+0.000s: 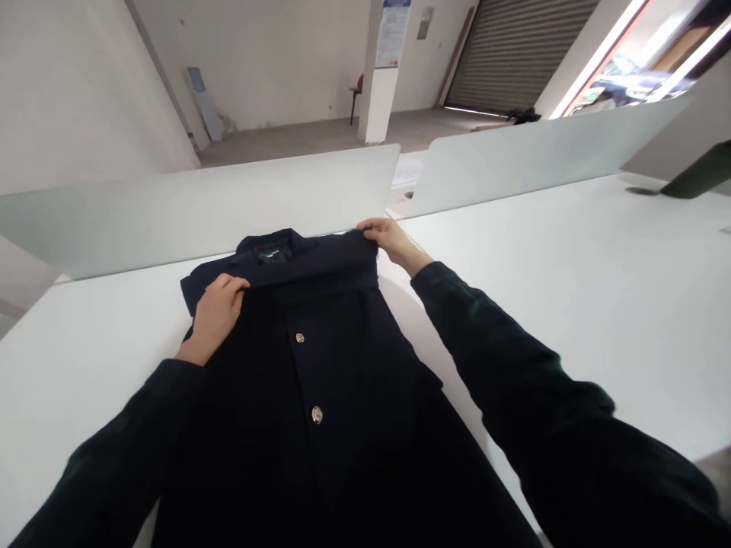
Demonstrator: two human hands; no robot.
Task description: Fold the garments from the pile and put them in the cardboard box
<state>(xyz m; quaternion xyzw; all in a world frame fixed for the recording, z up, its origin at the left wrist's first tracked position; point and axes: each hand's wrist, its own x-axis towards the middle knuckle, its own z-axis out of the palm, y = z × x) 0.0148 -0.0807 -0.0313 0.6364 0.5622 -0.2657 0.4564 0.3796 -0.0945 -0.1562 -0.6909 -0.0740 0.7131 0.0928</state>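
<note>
A dark navy coat (pixel 365 342) with metal buttons lies front up on the white table (pixel 571 304), its collar at the far end. One sleeve (pixel 308 278) appears folded across the chest just below the collar. My left hand (pixel 220 308) pinches the edge of this folded cloth on the left side. At the far right shoulder, my right hand (pixel 391 240) grips the coat between thumb and fingers. Two round buttons, an upper button (pixel 300 338) and a lower button (pixel 317 415), show down the front. The coat's lower part runs out of view toward me.
Frosted glass dividers, a left panel (pixel 228 209) and a right panel (pixel 531 164), stand along the table's far edge with a gap between them. A dark green object (pixel 700 171) is at the far right. Beyond are a white pillar (pixel 380 84) and a roller shutter (pixel 514 57).
</note>
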